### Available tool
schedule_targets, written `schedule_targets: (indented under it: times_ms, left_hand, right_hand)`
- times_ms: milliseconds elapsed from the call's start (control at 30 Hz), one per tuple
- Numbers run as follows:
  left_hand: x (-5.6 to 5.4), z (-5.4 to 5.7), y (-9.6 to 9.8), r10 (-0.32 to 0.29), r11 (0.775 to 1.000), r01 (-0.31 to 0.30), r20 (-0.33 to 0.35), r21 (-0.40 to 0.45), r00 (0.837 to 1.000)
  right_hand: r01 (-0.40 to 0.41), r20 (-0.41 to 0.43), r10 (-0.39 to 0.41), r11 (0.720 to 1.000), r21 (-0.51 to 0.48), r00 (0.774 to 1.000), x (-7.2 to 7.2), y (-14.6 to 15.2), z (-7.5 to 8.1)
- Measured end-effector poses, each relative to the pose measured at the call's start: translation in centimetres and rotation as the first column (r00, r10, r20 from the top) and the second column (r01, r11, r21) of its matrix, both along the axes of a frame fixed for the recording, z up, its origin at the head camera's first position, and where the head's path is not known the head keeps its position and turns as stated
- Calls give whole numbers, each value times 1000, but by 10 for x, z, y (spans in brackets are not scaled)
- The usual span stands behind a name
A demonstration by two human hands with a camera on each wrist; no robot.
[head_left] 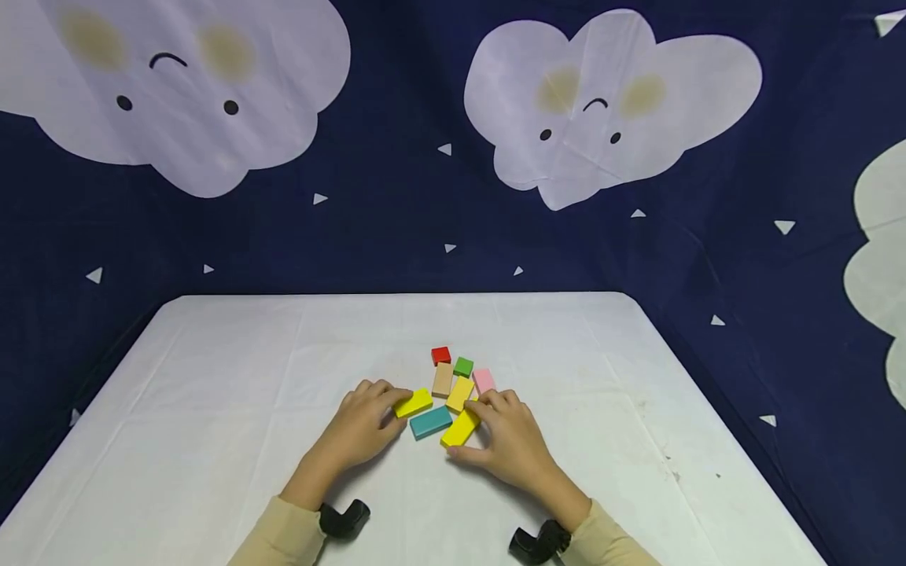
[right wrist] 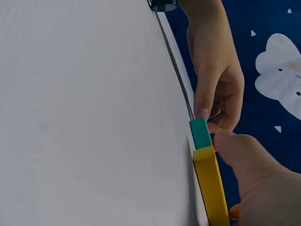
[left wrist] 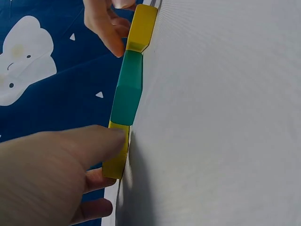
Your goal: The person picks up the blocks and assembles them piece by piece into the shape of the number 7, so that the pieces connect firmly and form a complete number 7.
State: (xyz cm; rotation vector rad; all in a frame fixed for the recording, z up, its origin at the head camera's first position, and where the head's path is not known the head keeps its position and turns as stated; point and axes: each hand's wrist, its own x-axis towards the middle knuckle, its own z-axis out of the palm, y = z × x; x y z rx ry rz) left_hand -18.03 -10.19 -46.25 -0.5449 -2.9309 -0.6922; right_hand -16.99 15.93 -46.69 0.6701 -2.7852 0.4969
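My left hand [head_left: 364, 420] pinches a yellow block [head_left: 414, 403] by its left end; in the left wrist view the thumb lies along its near face. My right hand [head_left: 513, 440] grips another yellow block [head_left: 460, 430] lengthwise, thumb at the near end and fingertips at the far end. Between these two lies a teal block [head_left: 430, 423], its right end close to the right-hand block. Just behind, a third, duller yellow block [head_left: 460, 394] stands beside a tan wooden block [head_left: 442, 380]. The fingers of my right hand come near a pink block [head_left: 484, 381].
A small red block [head_left: 441, 356] and a small green block [head_left: 463, 366] are at the back of the cluster. All lie on a white-covered table [head_left: 212, 440]. Beyond its far edge hangs a dark blue cloth [head_left: 396, 236] with cloud faces. Black straps sit on both wrists.
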Motion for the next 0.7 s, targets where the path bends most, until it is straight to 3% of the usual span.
schedule_targets:
  times_ms: [467,567,700]
  left_hand:
    - [-1,4,-2,26,999,-25,14,-23,1000]
    - [-1,5,-2,29,1000,-29,38,-3,999]
    - [-2,6,-1,24,999,-28,120,31,992]
  right_hand:
    - [43,40,-41,998,-41,998,-23,-5,1]
    - [68,47,-66,996,-50,997,-30,-5,3]
    - [88,80,-84,995,-42,993,-38,-4,5]
